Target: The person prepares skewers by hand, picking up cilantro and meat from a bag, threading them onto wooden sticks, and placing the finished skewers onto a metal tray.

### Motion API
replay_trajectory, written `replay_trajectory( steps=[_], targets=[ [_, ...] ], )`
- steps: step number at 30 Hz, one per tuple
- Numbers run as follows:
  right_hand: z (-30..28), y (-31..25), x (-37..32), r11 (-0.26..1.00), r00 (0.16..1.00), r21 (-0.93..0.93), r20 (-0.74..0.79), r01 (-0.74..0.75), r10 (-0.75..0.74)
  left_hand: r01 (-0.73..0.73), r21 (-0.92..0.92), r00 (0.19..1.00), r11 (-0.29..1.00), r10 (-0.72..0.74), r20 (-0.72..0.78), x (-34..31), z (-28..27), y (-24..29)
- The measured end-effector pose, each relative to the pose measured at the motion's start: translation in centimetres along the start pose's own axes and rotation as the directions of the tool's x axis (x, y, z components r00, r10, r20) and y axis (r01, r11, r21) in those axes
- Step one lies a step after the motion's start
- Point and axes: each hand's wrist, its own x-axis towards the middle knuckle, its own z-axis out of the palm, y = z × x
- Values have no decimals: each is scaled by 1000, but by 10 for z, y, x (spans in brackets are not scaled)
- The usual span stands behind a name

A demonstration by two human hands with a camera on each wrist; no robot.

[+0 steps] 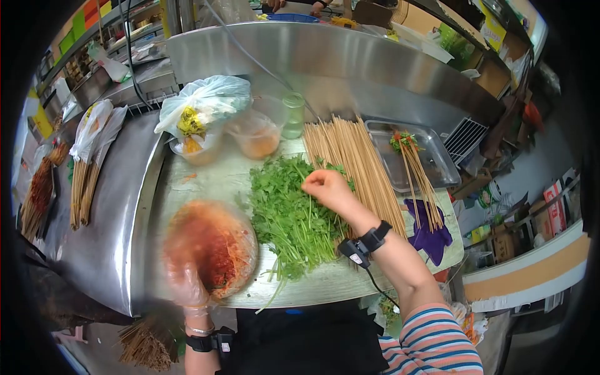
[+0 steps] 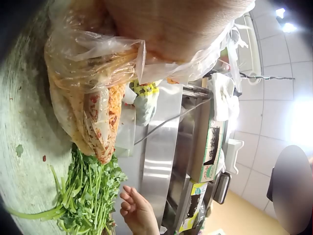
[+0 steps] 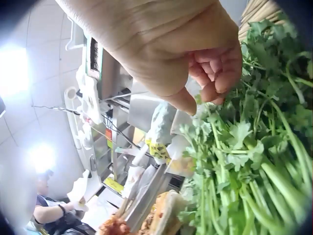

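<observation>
My left hand point(image 1: 187, 284), in a clear plastic glove, is at the near-left rim of a bowl point(image 1: 250, 253) of red chili mixture point(image 1: 219, 262). Motion blur covers its fingers, and I cannot tell whether they grip anything. In the left wrist view, the loose glove point(image 2: 98, 58) hangs over the sauce-smeared bowl. Over a heap of fresh cilantro point(image 1: 290, 219) is my bare right hand point(image 1: 330, 190), fingers loosely curled. The right wrist view shows a gap between its thumb and fingers, with nothing visible between them, right beside the leaves point(image 3: 239, 137).
Bamboo skewers point(image 1: 353, 162) lie right of the greens. Beyond them, a metal tray point(image 1: 437, 162) holds a few filled skewers above a purple cloth point(image 1: 431, 231). Behind the bowl stand plastic tubs point(image 1: 256, 137), a stuffed bag point(image 1: 212, 97) and a green jar point(image 1: 292, 115).
</observation>
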Motion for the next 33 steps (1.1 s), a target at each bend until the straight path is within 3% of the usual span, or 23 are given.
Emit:
replay_trajectory(
  steps=[2,4,8,9,12,16,19,20,22,25,28,31,33],
  targets=[
    [-17,-22,-5,937,994,331,31,-112,108,-30,47,999,998,28,41,-1,0,5],
    [-41,-30,-13,895,998,442,5,-62,66,10,-6,1000,1000,-10,21,-4,-2,1],
    [-71,-25,-34,916,982,353,70,-189,176,-64,56,997,996,61,53,-2,-6,-4],
    [-71,-22,-41,921,972,311,86,-235,219,36,-103,999,994,-31,44,-4,2,7],
    [-57,0,-57,921,945,223,152,-318,289,-33,79,998,996,29,53,-2,-7,-5],
    [-30,12,-66,914,905,49,172,-403,390,-4,26,998,1000,3,66,-1,-4,-1],
    [-19,19,-70,945,937,-67,127,-319,325,50,-18,996,999,-49,81,-1,0,5],
    [-18,22,-70,950,946,-109,114,-292,304,3,26,996,1000,-6,91,0,-1,5],
    [-28,27,-71,928,924,79,152,-364,350,-89,109,991,990,77,112,1,-4,1],
    [-47,31,-78,864,919,312,165,-394,359,-47,153,996,987,34,87,-3,-9,-5],
    [-63,22,-86,875,934,325,144,-358,328,-19,127,997,992,9,78,-2,-8,-6],
    [-75,10,-87,936,922,40,197,-349,335,-80,163,993,983,64,99,-2,-9,-8],
    [-77,4,-86,932,965,-328,150,-156,215,-75,142,994,987,63,89,-4,-10,-5]
  ],
)
